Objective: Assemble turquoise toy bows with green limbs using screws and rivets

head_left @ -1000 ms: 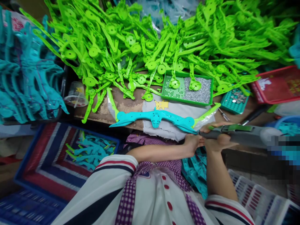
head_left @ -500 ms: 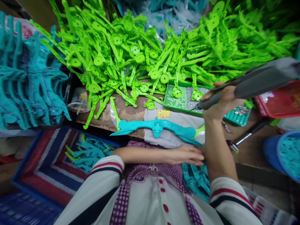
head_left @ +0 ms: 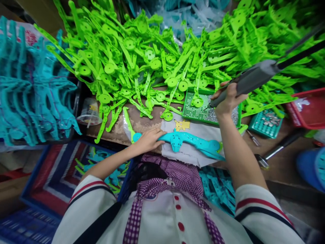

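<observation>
My left hand [head_left: 150,139] lies over the left arm of a long blue plastic part [head_left: 195,140], its fingers curved down onto it. The part has a small animal-like head in the middle and lies on a grey cloth [head_left: 172,156] at the bench edge. Pale green pieces show at both its ends. In my right hand [head_left: 230,100] is a grey electric screwdriver [head_left: 254,78], its cable running off to the upper right. The screwdriver's thin tip points down at a green tray [head_left: 186,113] of small silvery screws.
Bright green plastic arms [head_left: 129,44] are heaped along the back. Blue parts [head_left: 43,88] stand in a row at left, beside a plastic cup [head_left: 89,112]. At right are a teal tray [head_left: 266,122], a hammer [head_left: 276,149], a red bin [head_left: 307,108] and a blue bucket [head_left: 309,169].
My left hand has moved from beside my right forearm leftward onto the blue part. The screwdriver tip has shifted left over the screw tray. The blue part sits slightly more tilted.
</observation>
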